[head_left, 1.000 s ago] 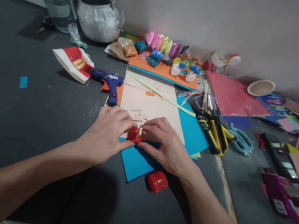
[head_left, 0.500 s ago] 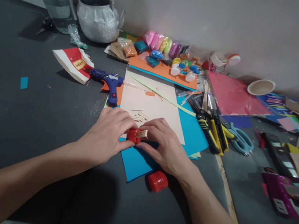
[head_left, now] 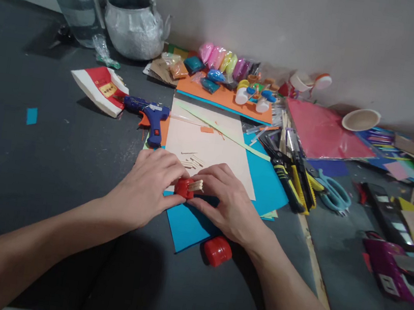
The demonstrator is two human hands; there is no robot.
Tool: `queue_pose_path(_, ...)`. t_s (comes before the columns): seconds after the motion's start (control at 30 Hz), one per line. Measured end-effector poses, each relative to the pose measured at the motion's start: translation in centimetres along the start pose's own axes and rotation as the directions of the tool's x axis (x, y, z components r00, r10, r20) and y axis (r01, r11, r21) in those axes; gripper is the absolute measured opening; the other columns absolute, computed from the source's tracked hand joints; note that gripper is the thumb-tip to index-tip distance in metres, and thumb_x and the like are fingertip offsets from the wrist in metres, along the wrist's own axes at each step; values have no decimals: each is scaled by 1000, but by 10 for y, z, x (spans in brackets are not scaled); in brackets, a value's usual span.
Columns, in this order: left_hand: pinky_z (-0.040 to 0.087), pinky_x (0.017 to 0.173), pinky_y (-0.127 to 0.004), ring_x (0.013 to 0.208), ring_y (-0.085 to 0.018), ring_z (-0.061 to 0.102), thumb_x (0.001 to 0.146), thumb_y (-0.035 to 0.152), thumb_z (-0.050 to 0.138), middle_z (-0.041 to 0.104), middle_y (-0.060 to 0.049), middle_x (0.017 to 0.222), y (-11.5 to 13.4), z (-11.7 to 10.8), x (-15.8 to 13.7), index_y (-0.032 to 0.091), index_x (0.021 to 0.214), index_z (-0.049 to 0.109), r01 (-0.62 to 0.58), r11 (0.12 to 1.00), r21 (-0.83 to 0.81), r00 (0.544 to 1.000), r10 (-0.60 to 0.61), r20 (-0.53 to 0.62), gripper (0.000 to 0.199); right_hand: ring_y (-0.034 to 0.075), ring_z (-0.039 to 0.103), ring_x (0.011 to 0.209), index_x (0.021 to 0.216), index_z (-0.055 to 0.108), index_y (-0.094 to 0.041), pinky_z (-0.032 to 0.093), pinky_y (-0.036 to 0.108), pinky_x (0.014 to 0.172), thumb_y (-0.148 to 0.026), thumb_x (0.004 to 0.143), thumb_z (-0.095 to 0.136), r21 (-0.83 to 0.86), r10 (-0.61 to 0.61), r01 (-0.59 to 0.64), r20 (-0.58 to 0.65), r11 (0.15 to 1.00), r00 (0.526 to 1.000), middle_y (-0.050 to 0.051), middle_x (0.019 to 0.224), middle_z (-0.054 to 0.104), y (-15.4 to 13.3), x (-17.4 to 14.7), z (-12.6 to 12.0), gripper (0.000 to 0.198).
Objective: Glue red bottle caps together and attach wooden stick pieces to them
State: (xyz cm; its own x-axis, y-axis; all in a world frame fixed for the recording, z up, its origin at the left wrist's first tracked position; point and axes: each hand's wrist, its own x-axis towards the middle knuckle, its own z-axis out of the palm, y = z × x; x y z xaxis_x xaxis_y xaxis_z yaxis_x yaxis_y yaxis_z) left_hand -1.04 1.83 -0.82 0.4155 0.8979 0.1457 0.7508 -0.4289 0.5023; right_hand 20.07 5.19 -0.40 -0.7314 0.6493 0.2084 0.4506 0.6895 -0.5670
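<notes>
A small glossy red holder point(head_left: 182, 188) is pinched between the thumb and fingers of my left hand point(head_left: 154, 183), above the blue and cream sheets. A bundle of thin pale wooden sticks point(head_left: 196, 185) juts out of its right side. My right hand point(head_left: 233, 200) curls in from the other side, its thumb and fingertips closed at the holder's right edge, round the sticks. Several short loose sticks point(head_left: 192, 161) lie on the cream sheet point(head_left: 210, 135) just beyond my fingers. Near my right wrist, a second rounded red piece point(head_left: 218, 251) rests on the dark table.
A blue glue gun point(head_left: 154, 117) lies left, its nozzle on a red-and-white carton piece point(head_left: 102, 90). Pliers point(head_left: 287, 184), yellow cutters and blue-handled scissors point(head_left: 333, 190) are on the right. Modelling clay packets point(head_left: 227, 63) and a metal kettle point(head_left: 134, 29) stand behind.
The hands hold the same grip on the red holder and sticks. The whole view has shifted very slightly; nothing else visibly moves.
</notes>
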Motion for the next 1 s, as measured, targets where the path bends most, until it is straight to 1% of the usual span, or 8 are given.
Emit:
queue_pose_path(0.33, 30, 85, -37, 99, -24, 53, 85, 30, 73, 66, -3, 99, -1, 2, -1, 18, 102, 62, -29, 999, -15, 999, 28, -24, 23, 25, 53, 97, 106, 65, -13, 47, 41, 86, -31, 91, 66, -7, -21, 21, -42, 1000, 999, 11, 100, 64, -2, 0, 0, 23)
queue_pose_path(0.53, 29, 84, -37, 98, -24, 53, 84, 31, 73, 66, -3, 97, -2, 3, -1, 19, 99, 61, -17, 1000, -20, 1000, 17, -22, 23, 25, 54, 98, 109, 64, -13, 47, 41, 86, -28, 91, 66, 6, -26, 26, -55, 1000, 998, 12, 101, 65, -3, 0, 2, 24)
queue_pose_path(0.77, 29, 84, -36, 99, -23, 53, 84, 31, 73, 65, -2, 97, -2, 3, -2, 19, 99, 61, -23, 999, -28, 999, 22, -35, 23, 24, 54, 98, 110, 63, -13, 47, 41, 87, -30, 91, 66, 25, -16, 17, -55, 1000, 998, 12, 102, 66, -5, 1, 1, 26)
queue_pose_path(0.83, 29, 84, -36, 98, -23, 53, 85, 32, 72, 65, -2, 95, -2, 3, -1, 19, 98, 61, -25, 999, -29, 999, 24, -38, 21, 25, 55, 98, 110, 63, -13, 47, 41, 86, -34, 90, 68, 22, -12, 14, -95, 1000, 995, 12, 102, 65, -6, 0, 1, 30)
queue_pose_path(0.9, 29, 83, -36, 97, -22, 53, 86, 35, 71, 64, -1, 94, -2, 3, -1, 19, 96, 60, -30, 999, -28, 999, 29, -43, 22, 25, 56, 94, 107, 63, -13, 47, 41, 83, -39, 88, 70, 13, -8, 10, -163, 1000, 987, 11, 101, 65, -8, 0, 1, 33)
queue_pose_path(1.0, 29, 83, -36, 97, -23, 52, 86, 36, 71, 63, -2, 94, -2, 3, -1, 19, 97, 59, -37, 999, -34, 998, 35, -45, 24, 23, 57, 88, 106, 61, -15, 46, 39, 77, -38, 88, 71, 0, -8, 8, -235, 1000, 972, 9, 95, 65, -13, 1, 3, 31)
